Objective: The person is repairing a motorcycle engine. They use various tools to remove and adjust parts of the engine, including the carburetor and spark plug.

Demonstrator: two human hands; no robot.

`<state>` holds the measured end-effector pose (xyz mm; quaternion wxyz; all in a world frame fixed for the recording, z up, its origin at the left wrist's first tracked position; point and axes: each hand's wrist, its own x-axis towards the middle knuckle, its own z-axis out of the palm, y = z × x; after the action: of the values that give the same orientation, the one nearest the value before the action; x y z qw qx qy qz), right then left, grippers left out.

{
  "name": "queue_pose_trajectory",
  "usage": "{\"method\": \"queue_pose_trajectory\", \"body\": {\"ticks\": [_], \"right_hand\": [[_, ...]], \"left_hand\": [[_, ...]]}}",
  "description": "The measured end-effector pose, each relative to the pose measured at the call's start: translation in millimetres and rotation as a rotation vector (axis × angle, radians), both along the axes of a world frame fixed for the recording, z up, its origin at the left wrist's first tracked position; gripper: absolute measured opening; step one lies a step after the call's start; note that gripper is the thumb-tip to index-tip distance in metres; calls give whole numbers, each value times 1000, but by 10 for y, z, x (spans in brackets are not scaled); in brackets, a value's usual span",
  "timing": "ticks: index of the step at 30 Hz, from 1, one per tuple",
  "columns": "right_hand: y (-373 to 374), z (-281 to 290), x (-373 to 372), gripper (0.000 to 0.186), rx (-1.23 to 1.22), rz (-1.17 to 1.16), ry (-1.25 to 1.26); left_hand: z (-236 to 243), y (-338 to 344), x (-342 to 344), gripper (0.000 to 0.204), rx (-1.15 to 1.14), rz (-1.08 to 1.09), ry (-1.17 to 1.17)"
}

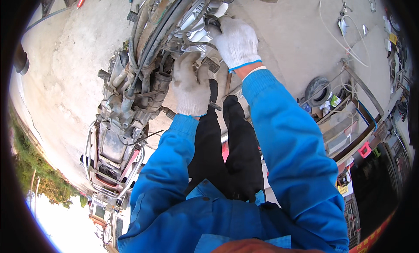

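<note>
A partly stripped motorcycle (pixel 115 141) stands along my left, with its frame, hoses and bare metal parts exposed. My left hand (pixel 190 87), in an off-white knit glove, is at the frame tubes, fingers bent and thumb apart from them. Beside that thumb is a ribbed footpeg (pixel 210 64). My right hand (pixel 237 41), gloved in white with a blue cuff edge, is closed at the silver engine part (pixel 197 32). Its fingertips are by a short dark cylindrical piece (pixel 212 22); what they grip is mostly hidden.
Black cables (pixel 152 45) run along the motorcycle. On the concrete floor lie a red-handled tool (pixel 81 0) at the far left and a tyre (pixel 317 90) at the right. A metal-framed rack (pixel 362 84) with scattered parts stands to my right. A thin pale hose (pixel 334 32) loops across the floor.
</note>
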<state>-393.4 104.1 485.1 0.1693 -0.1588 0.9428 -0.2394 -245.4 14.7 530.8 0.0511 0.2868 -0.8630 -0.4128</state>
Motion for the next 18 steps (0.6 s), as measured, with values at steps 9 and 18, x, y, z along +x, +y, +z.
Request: {"method": "queue_pose_trajectory", "body": {"ticks": [9,18], "right_hand": [[-42,-169,-15,38,-38,53,15],[-47,-54,-9,33,-11,21,-32]], "left_hand": [[-78,-203,-158,43,381,383,-151],[-98,-6,-129,39,571,621,-79]]}}
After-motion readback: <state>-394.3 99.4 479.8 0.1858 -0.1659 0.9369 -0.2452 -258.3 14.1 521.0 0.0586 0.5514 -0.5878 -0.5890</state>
